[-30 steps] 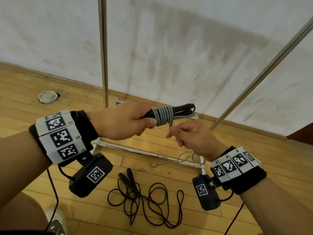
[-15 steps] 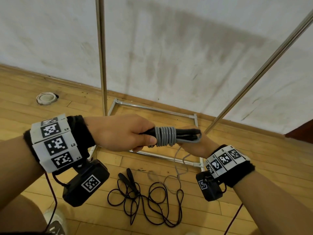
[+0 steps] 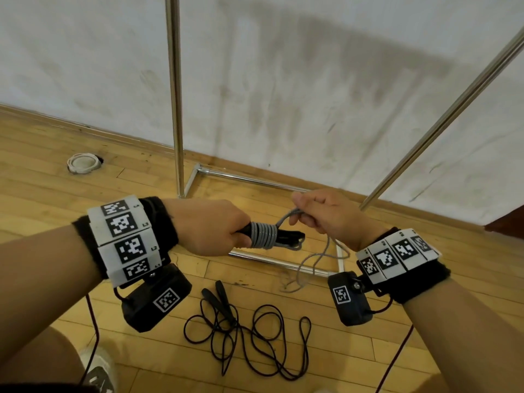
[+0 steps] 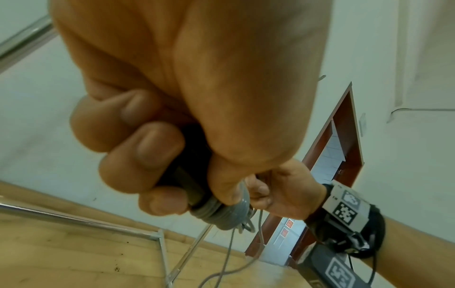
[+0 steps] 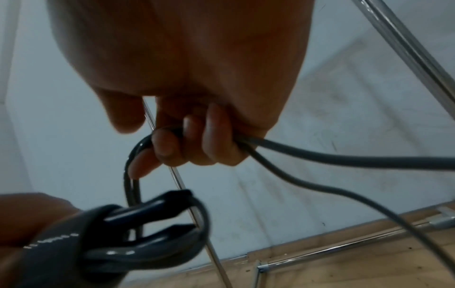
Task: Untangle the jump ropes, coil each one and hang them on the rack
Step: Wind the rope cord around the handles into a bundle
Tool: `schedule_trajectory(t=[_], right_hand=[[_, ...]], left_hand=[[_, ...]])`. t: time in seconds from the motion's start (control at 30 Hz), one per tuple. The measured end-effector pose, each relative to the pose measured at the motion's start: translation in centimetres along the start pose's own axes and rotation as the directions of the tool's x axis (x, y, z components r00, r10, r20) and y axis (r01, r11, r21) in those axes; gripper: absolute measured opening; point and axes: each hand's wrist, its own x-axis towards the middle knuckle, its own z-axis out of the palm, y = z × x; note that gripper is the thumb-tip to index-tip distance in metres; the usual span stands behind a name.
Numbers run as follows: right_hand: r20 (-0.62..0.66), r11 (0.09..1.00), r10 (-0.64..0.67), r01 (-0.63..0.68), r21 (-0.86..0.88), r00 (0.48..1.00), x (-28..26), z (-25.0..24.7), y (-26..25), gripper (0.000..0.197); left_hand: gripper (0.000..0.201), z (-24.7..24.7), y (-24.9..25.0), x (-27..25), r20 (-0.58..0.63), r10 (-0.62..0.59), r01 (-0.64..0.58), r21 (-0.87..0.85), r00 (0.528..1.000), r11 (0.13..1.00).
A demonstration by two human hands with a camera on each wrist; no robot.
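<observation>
**Grey rope going round the handles, black rope waiting on the floor**

Left hand (image 3: 211,226) is fisted round the black handles (image 3: 286,239), holding them level, long axis running left to right, free tips pointing at the right hand (image 3: 326,215). A tight band of grey rope (image 3: 263,235) sits wound round the handles just beyond the left knuckles. Right hand is up and just to the right of that band, fingers curled round a doubled strand of the same grey rope; in the right wrist view the cord loops over the fingers and trails away below. The slack drops down to the floor (image 3: 42,180) by the rack (image 3: 174,95) base.

That is the relation that matters: the strand leaves the band upward and rightward to the right hand, across the handles' axis, so the next turn looks set to go over and around them. Right hand is the working one; left only anchors. Plenty of slack left, so I'd judge this coil part done.

The black rope (image 3: 249,333) lies loose on the floor, below the hands, untouched. Nothing shows hanging on the rack.
</observation>
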Motion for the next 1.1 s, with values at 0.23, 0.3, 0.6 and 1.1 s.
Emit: schedule_trajectory(t=[0.23,0.3,0.6,1.1], right_hand=[[-0.049,0.995,0.006,-0.001,0.098,0.999,-0.5,0.1,-0.9,0.025],[-0.026,0.989,0.006,-0.002,0.149,1.000,-0.8,0.1,-1.0,0.012],[-0.045,0.987,0.032,-0.024,0.159,0.998,-1.4,0.7,-1.0,0.017],[-0.138,0.955,0.068,-0.024,0.296,0.988,-1.1,1.8,-0.3,0.015]], left_hand=[[0.023,0.1,-0.6,1.1,-0.169,-0.060,0.059,-0.012,0.984,0.998],[0.019,-0.2,-1.0,1.3,-0.249,-0.081,0.071,-0.046,0.965,0.996],[0.024,-0.5,-0.9,1.4,-0.466,-0.079,0.045,-0.084,0.881,0.995],[0.026,-0.4,-0.9,1.3,-0.508,-0.044,-0.027,-0.133,0.860,0.991]])
